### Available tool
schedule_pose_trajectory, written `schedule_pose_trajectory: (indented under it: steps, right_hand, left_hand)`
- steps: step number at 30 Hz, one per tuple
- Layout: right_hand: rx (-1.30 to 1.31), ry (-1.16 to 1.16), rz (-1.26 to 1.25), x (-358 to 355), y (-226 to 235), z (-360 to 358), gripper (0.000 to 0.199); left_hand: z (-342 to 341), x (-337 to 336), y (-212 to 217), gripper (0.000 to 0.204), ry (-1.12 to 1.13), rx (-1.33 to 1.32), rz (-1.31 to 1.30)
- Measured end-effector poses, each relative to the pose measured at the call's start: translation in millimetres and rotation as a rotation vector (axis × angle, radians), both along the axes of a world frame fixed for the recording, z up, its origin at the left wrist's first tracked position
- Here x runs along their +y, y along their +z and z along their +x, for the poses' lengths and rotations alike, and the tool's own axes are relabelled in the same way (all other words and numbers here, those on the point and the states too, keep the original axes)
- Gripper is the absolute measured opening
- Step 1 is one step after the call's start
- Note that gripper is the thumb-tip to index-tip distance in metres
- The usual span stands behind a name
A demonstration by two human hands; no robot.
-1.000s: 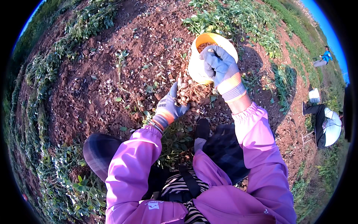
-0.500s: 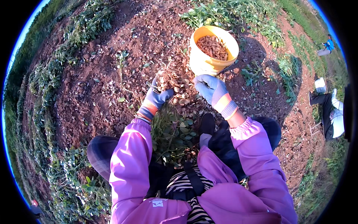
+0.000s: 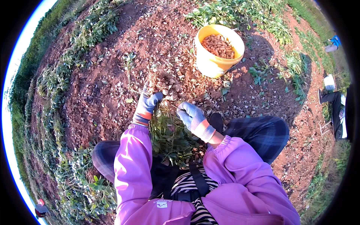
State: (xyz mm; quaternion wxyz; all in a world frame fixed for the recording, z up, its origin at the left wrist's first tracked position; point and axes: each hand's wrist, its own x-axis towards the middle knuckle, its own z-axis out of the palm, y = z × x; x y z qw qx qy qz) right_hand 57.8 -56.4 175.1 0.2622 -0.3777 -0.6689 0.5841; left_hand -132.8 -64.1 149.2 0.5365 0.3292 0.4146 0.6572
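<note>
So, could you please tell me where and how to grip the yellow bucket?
Probably by the right side of its rim, from above with the right hand: the yellow bucket stands mouth up, and that edge shows bare above the peanuts.

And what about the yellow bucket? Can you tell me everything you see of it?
The yellow bucket is round, open-topped and looks like plastic, with a smooth wall that narrows downward. It has brown peanut pods inside, below the rim. It stands upright on reddish-brown soil, ahead of the person and to the right. Neither the left hand nor the nearer right hand touches it.
</note>
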Motion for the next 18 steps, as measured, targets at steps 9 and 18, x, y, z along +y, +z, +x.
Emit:
schedule_pose_trajectory:
  steps: [9, 18]
  right_hand:
    - [0.189, 0.126, -0.567, -23.4, -19.4, 6.8, 0.013]
    - [-0.042, 0.052, -0.181, -43.1, -7.1, 20.2, 0.011]
  left_hand:
    - [3.3, -9.6, -3.9, 0.04, -0.045, 0.046, 0.039]
    - [22.5, -4.8, 0.7, 0.047, -0.113, 0.119, 0.115]
